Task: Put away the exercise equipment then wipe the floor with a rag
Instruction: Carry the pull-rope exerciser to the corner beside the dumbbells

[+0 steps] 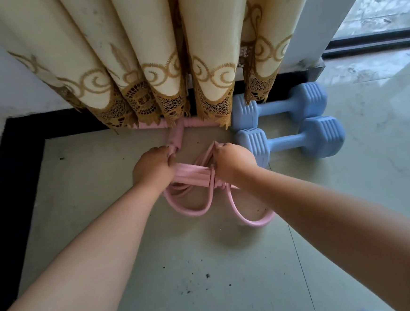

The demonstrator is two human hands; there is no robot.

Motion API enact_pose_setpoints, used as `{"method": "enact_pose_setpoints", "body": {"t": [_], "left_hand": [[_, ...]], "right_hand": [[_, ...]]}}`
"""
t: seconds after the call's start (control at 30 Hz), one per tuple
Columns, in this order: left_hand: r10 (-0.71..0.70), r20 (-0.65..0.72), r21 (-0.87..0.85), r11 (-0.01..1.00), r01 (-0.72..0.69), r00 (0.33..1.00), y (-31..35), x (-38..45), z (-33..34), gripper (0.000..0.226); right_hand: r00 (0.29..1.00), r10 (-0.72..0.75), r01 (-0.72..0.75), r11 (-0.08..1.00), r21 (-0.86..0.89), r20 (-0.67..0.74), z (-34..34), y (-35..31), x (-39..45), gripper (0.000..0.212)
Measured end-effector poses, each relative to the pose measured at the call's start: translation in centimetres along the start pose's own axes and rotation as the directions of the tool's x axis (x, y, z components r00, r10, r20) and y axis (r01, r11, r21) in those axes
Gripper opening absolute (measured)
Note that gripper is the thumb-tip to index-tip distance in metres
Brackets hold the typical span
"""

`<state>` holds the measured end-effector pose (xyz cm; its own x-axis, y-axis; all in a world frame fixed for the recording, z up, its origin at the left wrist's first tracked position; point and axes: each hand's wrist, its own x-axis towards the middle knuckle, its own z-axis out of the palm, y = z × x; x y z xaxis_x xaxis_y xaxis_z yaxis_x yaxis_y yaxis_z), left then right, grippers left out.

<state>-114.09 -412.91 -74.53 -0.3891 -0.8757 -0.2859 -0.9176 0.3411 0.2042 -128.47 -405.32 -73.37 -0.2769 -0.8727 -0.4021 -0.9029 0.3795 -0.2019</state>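
Both our left hand (152, 168) and right hand (231, 161) curl tight around the pink resistance band (193, 174), bundling its tubes on the floor (233, 275) near the curtain (142, 62), left of the blue dumbbells (287, 124), likely for compact storage.

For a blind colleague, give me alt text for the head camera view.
Both hands, left and right, grip a pink resistance band on the floor below a cream curtain. Two blue dumbbells lie to its right.
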Motion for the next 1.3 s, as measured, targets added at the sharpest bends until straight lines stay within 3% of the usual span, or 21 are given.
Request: {"method": "enact_pose_setpoints", "body": {"t": [0.1,0.2,0.3,0.43,0.6,0.77,1.03,1.2,1.3], "left_hand": [[0.077,-0.064,0.112,0.991,-0.069,0.995,0.0,-1.0,-0.2,0.035],[0.113,-0.023,0.239,0.965,-0.104,0.993,0.0,-1.8,-0.3,0.033],[0.047,0.055,0.344,0.937,-0.063,0.997,-0.8,-2.5,-0.1,0.033],[-0.006,0.128,0.408,0.912,-0.047,0.992,-1.3,-3.2,-1.0,0.034],[-0.052,0.171,0.361,0.933,-0.013,0.984,0.3,-7.1,-6.0,0.034],[-0.121,0.235,0.296,0.954,0.048,0.964,2.1,-12.1,-14.6,0.038],[-0.186,0.304,0.172,0.975,0.139,0.934,5.9,-24.0,-29.5,0.045],[-0.375,0.227,0.114,0.927,0.357,0.899,7.9,-34.3,-37.6,0.045],[-0.539,0.158,0.033,0.84,0.542,0.827,9.5,-41.7,-40.0,0.044]], "right_hand": [[0.999,-0.042,0.042,0.997,-0.058,-0.001,-0.5,0.4,-0.5,0.032],[0.992,-0.012,0.019,0.998,-0.061,0.123,-0.7,0.4,-0.4,0.033],[0.968,0.007,-0.005,1.0,-0.009,0.251,-1.3,-0.6,-0.2,0.033],[0.97,-0.068,0.076,0.997,-0.025,0.233,-2.7,-2.5,-0.8,0.039],[0.945,-0.235,0.246,0.969,-0.021,0.226,-6.1,-3.7,-5.6,0.044],[0.951,-0.167,0.184,0.982,-0.043,0.259,-13.3,-4.9,-10.6,0.045],[0.881,-0.282,0.342,0.935,-0.098,0.38,-27.4,-8.7,-21.5,0.058],[0.789,-0.448,0.542,0.83,-0.133,0.42,-35.5,-10.9,-28.5,0.055],[0.699,-0.551,0.671,0.726,-0.151,0.456,-38.0,-12.7,-32.8,0.047]]}}
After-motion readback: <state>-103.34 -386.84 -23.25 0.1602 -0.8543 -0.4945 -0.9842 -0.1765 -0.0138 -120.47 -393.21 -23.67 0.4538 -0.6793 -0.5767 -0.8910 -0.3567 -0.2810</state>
